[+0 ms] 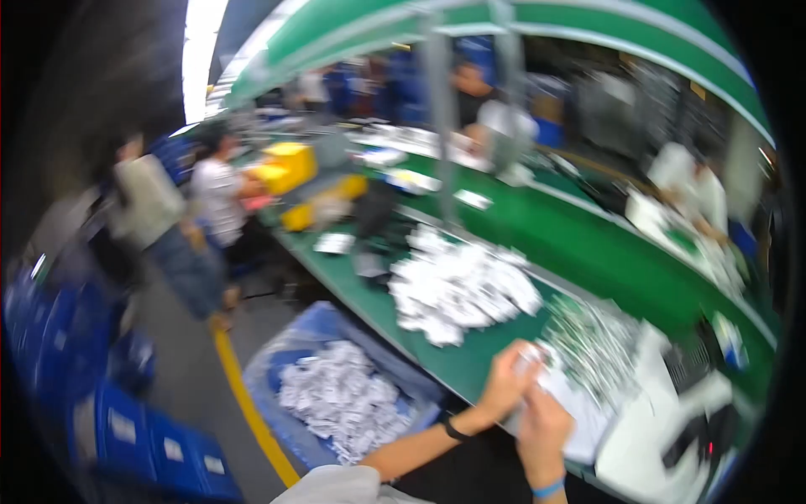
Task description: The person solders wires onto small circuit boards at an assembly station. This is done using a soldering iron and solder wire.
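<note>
Item: white packet [537, 363], at the table [470, 361] edge. Your left hand [506, 380] is gripping it; your right hand [544, 428] is closing on it from just below, touching. Packet pile [457, 290] is lying up-left, nearer your left.

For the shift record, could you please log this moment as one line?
left hand: holds small white packet | right hand: on same packet | white packet heap on green bench | blue bin below

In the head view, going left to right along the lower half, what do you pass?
Stacked blue crates → yellow floor line → blue bin of white packets → the person's left hand → right hand, both hands on a small white packet → white machine.
</note>
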Motion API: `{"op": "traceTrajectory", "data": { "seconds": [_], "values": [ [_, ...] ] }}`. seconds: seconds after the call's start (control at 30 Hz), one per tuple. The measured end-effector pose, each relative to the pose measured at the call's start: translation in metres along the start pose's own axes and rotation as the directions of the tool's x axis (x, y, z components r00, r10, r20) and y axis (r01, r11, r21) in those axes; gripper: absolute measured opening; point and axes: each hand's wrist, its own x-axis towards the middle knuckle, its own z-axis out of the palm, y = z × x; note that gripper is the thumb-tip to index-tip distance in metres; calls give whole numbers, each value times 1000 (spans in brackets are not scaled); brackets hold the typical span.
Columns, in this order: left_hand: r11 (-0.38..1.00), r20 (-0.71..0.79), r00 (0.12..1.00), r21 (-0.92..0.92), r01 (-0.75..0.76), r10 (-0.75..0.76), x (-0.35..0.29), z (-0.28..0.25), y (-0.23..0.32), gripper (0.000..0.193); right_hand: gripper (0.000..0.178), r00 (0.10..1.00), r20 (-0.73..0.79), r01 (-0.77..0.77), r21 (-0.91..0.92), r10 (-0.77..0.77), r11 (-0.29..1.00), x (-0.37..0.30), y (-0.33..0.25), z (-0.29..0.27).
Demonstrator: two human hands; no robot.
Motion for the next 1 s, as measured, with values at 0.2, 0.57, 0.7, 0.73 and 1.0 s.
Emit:
{"op": "traceTrajectory", "data": {
  "seconds": [0.2,0.57,0.7,0.73,1.0],
  "values": [
    [953,185,951,-131,274,-248,11,25,18,42,31,967,191,-161,-51,168,986,-22,-3,-34],
    [949,784,589,303,-88,-196,-7,187,26,42,35,395,-553,-671,371,734,641,-137,165,-206],
    [904,818,557,339,-261,-146,-11,231,-17,45,50,336,-708,-845,66,622,531,-115,207,-240],
    [883,834,528,360,-301,-160,-13,240,-21,44,41,377,-777,-766,45,505,642,-110,211,-242],
    [820,734,669,311,-480,114,-14,246,-64,49,10,342,-923,-576,-59,174,815,-107,167,-245]
  ]
}}
